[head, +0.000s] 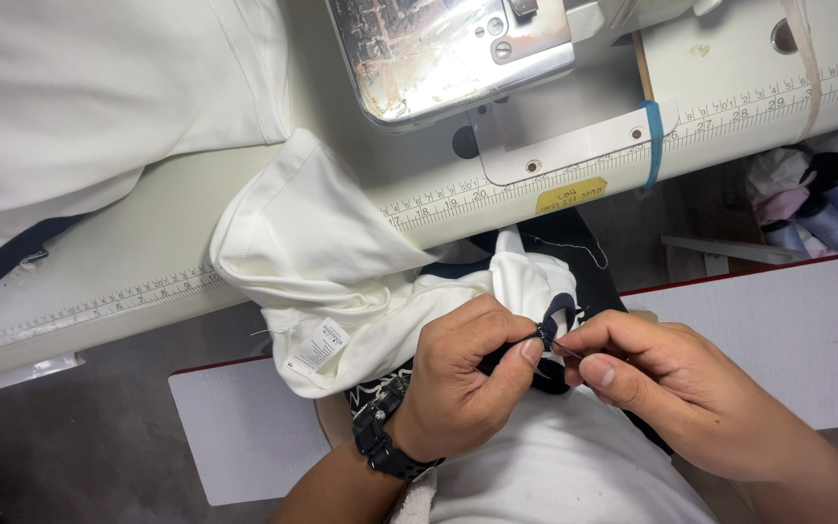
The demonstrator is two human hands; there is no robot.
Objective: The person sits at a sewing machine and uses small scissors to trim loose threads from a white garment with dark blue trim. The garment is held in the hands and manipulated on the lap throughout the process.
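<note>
Your left hand [458, 383] pinches navy trim [557, 312] taut; right hand [652, 374] pinches small tool [547, 342] at seam. White garment [341, 262] drapes beyond left hand, off table [128, 262].

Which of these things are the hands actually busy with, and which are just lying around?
In hand:
- left hand pinching the navy trim
- right hand at the same trim, holding a thin metal tool
- white garment the trim belongs to

Lying about:
- sewing machine
- folded white cloth
- thread cones
- yellow label on the table edge
</note>
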